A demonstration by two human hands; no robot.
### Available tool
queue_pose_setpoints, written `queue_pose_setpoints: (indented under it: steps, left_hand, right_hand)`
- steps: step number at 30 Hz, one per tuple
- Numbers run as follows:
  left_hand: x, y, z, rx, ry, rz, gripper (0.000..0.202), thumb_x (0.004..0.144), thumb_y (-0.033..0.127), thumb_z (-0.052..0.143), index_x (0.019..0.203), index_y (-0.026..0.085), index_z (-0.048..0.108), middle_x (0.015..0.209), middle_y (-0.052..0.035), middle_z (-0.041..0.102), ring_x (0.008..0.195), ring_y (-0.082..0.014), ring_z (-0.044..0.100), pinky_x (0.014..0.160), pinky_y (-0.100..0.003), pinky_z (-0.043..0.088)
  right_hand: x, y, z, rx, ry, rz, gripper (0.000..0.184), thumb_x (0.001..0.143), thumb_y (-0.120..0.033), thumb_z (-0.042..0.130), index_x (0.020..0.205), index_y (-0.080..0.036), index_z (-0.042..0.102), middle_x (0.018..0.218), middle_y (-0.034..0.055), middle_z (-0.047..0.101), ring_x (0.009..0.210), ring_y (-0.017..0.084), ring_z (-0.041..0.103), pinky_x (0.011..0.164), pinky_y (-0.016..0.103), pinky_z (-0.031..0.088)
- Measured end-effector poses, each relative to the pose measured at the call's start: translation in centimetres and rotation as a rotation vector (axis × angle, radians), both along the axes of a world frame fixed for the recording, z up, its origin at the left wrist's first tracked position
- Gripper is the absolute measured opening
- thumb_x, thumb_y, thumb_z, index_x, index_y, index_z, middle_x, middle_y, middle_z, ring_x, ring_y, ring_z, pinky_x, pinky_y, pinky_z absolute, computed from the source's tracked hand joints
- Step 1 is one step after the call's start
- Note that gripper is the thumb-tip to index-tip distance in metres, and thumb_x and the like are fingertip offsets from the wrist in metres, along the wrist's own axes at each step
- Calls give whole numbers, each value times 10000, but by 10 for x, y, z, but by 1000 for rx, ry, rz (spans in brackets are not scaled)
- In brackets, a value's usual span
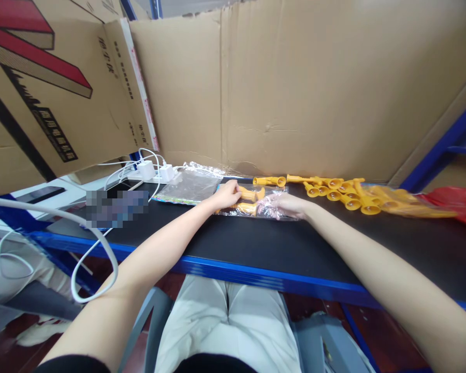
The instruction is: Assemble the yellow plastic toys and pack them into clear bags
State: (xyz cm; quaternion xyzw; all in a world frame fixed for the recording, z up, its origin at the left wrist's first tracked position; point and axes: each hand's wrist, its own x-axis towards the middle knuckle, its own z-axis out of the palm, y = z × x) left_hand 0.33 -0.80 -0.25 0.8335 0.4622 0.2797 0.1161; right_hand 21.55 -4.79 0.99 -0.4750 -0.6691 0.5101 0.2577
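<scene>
Two or more yellow plastic pieces with flared round ends [248, 195] lie in or on a clear plastic bag [262, 213] on the black tabletop. My left hand [228, 194] is at their left end, its fingers closed on one of the pieces. Crinkled film lies around the fingers of my right hand [289, 205], which is closed on the bag at its right part. Whether the right fingertips are inside or under the film I cannot tell. Just behind the bag is another yellow flared piece [269, 181].
At right lies a pile of yellow flared pieces [349, 199], beside a red plastic bag [456, 202]. A stack of flat clear bags [196, 184] sits left of my hands. Farther left are white chargers [145, 170] with cables. A cardboard wall [295, 93] stands behind; a blue rail [264, 277] edges the front.
</scene>
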Motion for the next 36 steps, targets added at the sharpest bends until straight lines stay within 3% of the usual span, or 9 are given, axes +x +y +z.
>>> queue_pose_setpoints:
  steps: [3,10,13,19,23,26,31,36]
  left_hand:
    - [1,0,-3,37,53,-73,45,774,182,435,736,189,457,1032,-89,570,1130,-228,466,952,-356,372]
    - [-2,4,-10,72,86,-182,74,797,209,402,747,199,456,1092,-97,553,1274,-208,330,1008,-361,323]
    - [-2,5,-10,51,106,-167,78,811,220,392,784,195,461,1203,-106,513,1312,-209,269,1041,-390,275]
    - [-1,2,-8,52,153,-148,148,868,276,348,828,175,448,1346,-139,402,1334,-202,233,1062,-385,239]
    - [1,0,-7,28,163,-146,202,883,309,306,861,176,456,1384,-137,362,1350,-212,187,1065,-445,211]
    - [1,-1,-6,14,163,-160,204,870,314,319,872,177,470,1367,-120,395,1354,-214,173,1072,-444,194]
    - [1,0,-6,-28,150,-160,247,864,348,327,930,179,496,1345,-104,428,1346,-230,198,1078,-429,179]
    - [1,3,-8,-48,163,-145,295,872,385,312,938,176,509,1347,-105,424,1345,-238,196,1079,-425,157]
  right_hand:
    - [-3,-6,5,-155,72,73,288,741,-152,551,1013,-152,646,961,72,657,439,37,432,395,164,413]
    - [-5,-4,2,-122,69,14,367,694,-92,530,1010,-208,676,1081,49,630,477,40,461,418,152,416]
    - [-3,-3,1,-128,55,13,376,691,-107,521,1011,-230,675,1023,37,647,449,34,432,402,148,400]
    - [-1,-4,5,-130,0,13,198,657,-143,584,826,-153,687,757,39,639,504,57,468,419,144,400]
    - [0,-4,7,-125,0,13,210,651,-146,601,844,-145,685,651,17,597,490,60,465,420,148,406]
    - [0,-4,6,-90,-37,29,260,683,-184,590,923,-156,686,735,32,631,496,58,473,434,153,426]
    - [-2,-5,8,-20,-20,50,378,728,-184,572,1099,-224,627,1097,49,613,628,69,549,506,162,460]
    - [7,5,8,36,-51,-112,373,767,-223,558,1136,-178,586,1080,87,621,573,77,531,498,208,470]
